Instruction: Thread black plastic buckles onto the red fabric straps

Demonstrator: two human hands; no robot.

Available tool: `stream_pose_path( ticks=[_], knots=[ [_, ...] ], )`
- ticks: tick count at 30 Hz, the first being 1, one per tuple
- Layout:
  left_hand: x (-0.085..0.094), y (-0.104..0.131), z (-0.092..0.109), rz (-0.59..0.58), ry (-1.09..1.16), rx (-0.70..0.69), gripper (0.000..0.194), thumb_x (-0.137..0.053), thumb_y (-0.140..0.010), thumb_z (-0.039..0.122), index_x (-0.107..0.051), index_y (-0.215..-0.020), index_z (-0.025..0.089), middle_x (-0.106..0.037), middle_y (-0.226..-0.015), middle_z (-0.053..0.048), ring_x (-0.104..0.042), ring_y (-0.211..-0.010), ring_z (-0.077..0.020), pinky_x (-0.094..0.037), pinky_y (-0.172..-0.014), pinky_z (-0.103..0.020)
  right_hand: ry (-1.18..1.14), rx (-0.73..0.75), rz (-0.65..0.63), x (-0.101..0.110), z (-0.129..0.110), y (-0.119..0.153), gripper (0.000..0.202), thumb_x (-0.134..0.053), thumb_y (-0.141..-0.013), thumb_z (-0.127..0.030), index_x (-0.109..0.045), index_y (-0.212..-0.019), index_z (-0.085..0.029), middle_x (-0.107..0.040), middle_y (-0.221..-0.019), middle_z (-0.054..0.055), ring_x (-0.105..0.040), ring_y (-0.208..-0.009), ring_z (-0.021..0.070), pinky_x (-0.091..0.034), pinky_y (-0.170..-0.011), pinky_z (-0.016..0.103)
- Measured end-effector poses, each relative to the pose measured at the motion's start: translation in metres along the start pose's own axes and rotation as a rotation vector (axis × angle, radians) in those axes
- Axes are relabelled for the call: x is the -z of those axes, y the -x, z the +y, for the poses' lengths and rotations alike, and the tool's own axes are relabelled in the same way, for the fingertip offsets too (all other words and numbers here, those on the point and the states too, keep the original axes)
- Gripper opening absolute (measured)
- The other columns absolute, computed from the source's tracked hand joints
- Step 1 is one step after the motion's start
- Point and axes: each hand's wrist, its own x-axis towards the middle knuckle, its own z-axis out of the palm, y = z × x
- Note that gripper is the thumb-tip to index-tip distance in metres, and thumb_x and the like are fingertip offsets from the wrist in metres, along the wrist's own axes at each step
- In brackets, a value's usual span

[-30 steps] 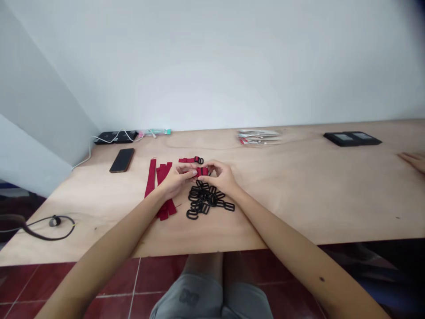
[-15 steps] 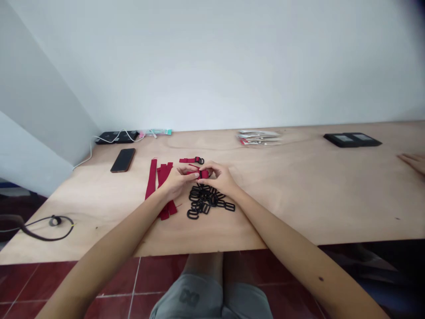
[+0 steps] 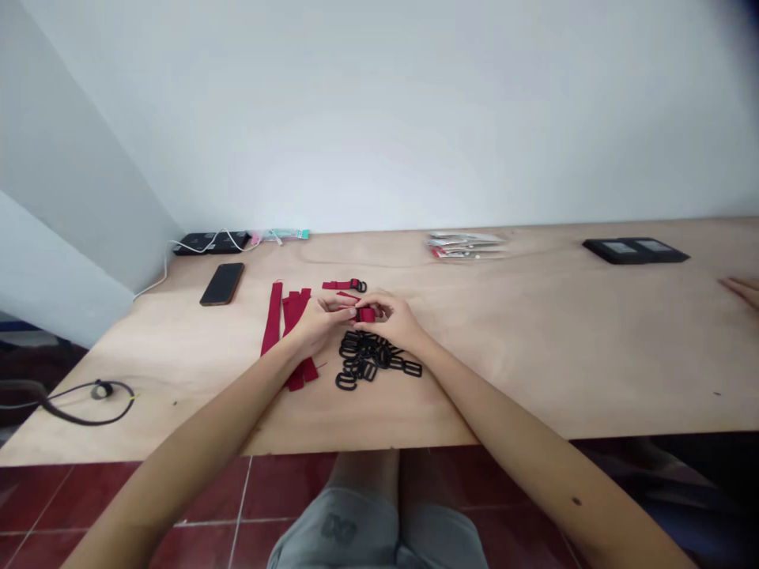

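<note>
Between my two hands is a red strap (image 3: 368,314) with a black buckle on it. My left hand (image 3: 319,322) pinches it from the left, thumb against the buckle. From the right, my right hand (image 3: 396,318) grips the looped end between thumb and fingers. Just below lies a pile of black plastic buckles and hooks (image 3: 371,353). Beyond my fingers rests another red strap fitted with black hardware (image 3: 344,285). Several cut red strap pieces (image 3: 295,310) lie beside my left hand and partly under it.
On the left are a phone (image 3: 222,284), black boxes with a white cable (image 3: 210,243) and a looped black cable (image 3: 88,421). Plastic packets (image 3: 466,245) and a black case (image 3: 636,250) stand near the wall. Another person's hand (image 3: 742,291) rests at the right edge.
My fingers have shifted slightly on the strap, and the black buckle shows less between them. The whole view has moved a little; the things on the table stay put.
</note>
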Motion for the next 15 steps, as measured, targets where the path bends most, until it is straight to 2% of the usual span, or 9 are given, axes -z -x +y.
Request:
stream_pose_path(
  ticks=[5, 9, 12, 15],
  knots=[
    [0.0013, -0.0024, 0.002, 0.062, -0.074, -0.082, 0.042, -0.102, -0.064, 0.034, -0.083, -0.096, 0.014, -0.084, -0.11, -0.015, -0.079, -0.093, -0.0256, -0.066, -0.085, -0.04, -0.172, -0.106, 0.035, -0.0022, 0.003, -0.0012, 0.042, -0.095, -0.075, -0.041, -0.078, -0.11, -0.024, -0.078, -0.115, 0.008, -0.074, -0.107, 0.0275, -0.061, -0.096, 0.043],
    [0.0044, -0.0034, 0.0051, 0.004, -0.255, -0.176, 0.045, -0.099, -0.067, 0.031, -0.084, -0.107, 0.016, -0.083, -0.117, -0.015, -0.078, -0.108, -0.0293, -0.061, -0.101, -0.045, -0.298, -0.182, 0.085, -0.0014, 0.0068, -0.0015, 0.042, -0.097, -0.072, -0.042, -0.078, -0.104, -0.023, -0.08, -0.111, 0.008, -0.077, -0.103, 0.0269, -0.063, -0.097, 0.045],
    [0.0051, -0.003, 0.0062, -0.05, -0.42, -0.253, 0.045, -0.097, -0.072, 0.031, -0.084, -0.113, 0.018, -0.081, -0.123, -0.016, -0.076, -0.116, -0.0319, -0.06, -0.102, -0.045, -0.31, -0.189, 0.091, -0.0002, 0.0079, -0.0015, 0.041, -0.098, -0.07, -0.042, -0.08, -0.101, -0.022, -0.08, -0.108, 0.007, -0.077, -0.103, 0.0268, -0.063, -0.1, 0.046],
    [0.0051, -0.0019, 0.0073, -0.08, -0.504, -0.295, 0.045, -0.096, -0.075, 0.033, -0.084, -0.116, 0.02, -0.08, -0.126, -0.016, -0.074, -0.119, -0.0324, -0.06, -0.102, -0.045, -0.325, -0.191, 0.096, 0.0003, 0.0076, -0.0012, 0.041, -0.099, -0.069, -0.042, -0.081, -0.101, -0.022, -0.08, -0.113, 0.008, -0.076, -0.108, 0.0272, -0.062, -0.104, 0.046]
  ],
)
